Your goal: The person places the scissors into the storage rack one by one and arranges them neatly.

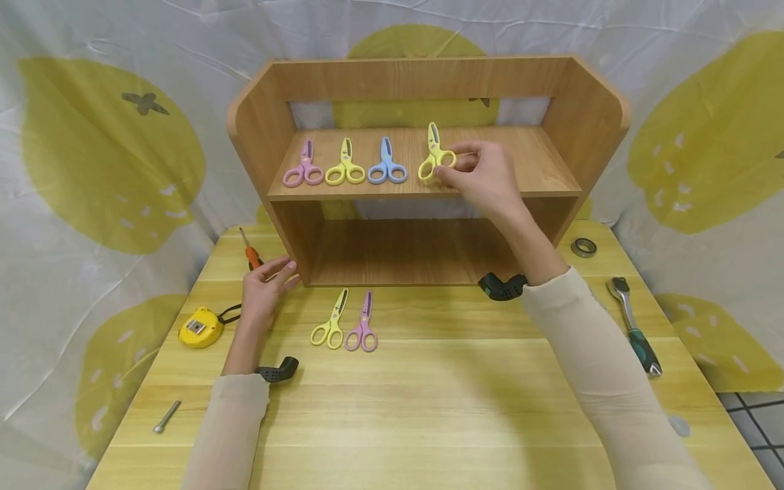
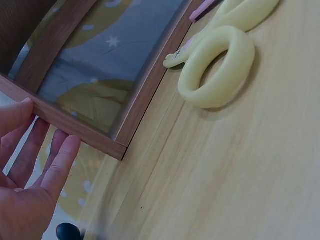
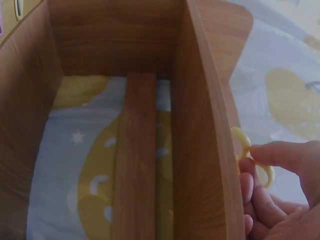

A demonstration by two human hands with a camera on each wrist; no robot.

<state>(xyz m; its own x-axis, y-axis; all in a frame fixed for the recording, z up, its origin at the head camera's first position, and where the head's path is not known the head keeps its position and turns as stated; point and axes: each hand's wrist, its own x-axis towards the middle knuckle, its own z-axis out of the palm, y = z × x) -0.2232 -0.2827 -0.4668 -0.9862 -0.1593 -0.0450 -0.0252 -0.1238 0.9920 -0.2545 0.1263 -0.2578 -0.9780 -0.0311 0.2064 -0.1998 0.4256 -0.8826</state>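
A wooden two-level shelf [image 1: 557, 177] stands at the back of the table. On its upper board lie pink scissors [image 1: 303, 168], yellow scissors [image 1: 345, 165] and blue scissors [image 1: 386, 165] in a row. My right hand [image 1: 484, 173] pinches the handle of a fourth pair, yellow scissors [image 1: 434, 158], on that board; its yellow loop [image 3: 247, 150] shows in the right wrist view. My left hand [image 1: 266, 286] rests with straight fingers [image 2: 60, 162] against the shelf's lower left corner [image 2: 112, 145]. Yellow scissors [image 1: 331, 321] and pink scissors [image 1: 364, 324] lie on the table before the shelf.
An orange screwdriver [image 1: 250, 250] and a yellow tape measure [image 1: 199, 328] lie left of my left hand. A bolt [image 1: 167, 416] is at the front left. A metal ring [image 1: 584, 246] and a ratchet wrench [image 1: 633, 327] lie on the right.
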